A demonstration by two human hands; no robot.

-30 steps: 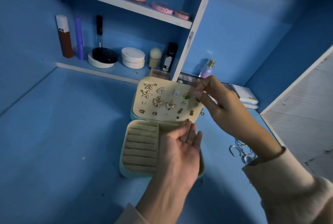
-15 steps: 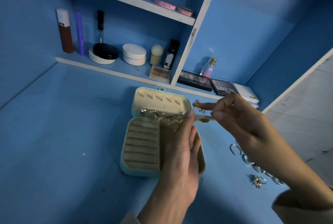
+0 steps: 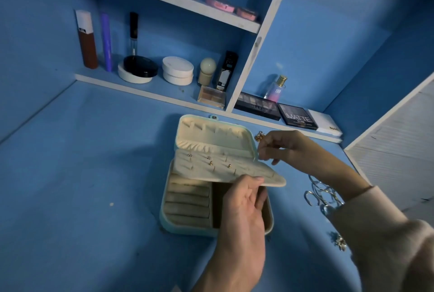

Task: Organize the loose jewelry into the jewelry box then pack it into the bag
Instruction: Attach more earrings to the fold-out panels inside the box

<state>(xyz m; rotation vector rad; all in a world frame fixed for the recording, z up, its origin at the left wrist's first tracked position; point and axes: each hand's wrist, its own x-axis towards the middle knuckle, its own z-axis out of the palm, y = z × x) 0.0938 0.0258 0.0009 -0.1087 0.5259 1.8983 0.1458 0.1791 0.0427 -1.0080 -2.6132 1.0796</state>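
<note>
The pale green jewelry box (image 3: 164, 219) lies open on the blue desk, its cream lid (image 3: 211, 132) leaning back. A cream earring panel (image 3: 211, 169) tilts over the tray with its back side up and several earring posts poking through. My left hand (image 3: 244, 216) grips the panel's front edge, thumb on top. My right hand (image 3: 288, 150) pinches at the panel's right edge beside the lid. A loose gold piece (image 3: 259, 137) lies just behind that hand. No bag is in view.
Silver bangles (image 3: 321, 195) and a small gold flower piece (image 3: 340, 242) lie on the desk to the right of the box. Cosmetics and eyeshadow palettes (image 3: 297, 116) stand on the shelves at the back. A white slatted panel (image 3: 399, 162) borders the right side.
The earring panel, upright a second ago with its earrings facing me, has swung down over the tray and shows its back. My left hand turned over and took its front edge.
</note>
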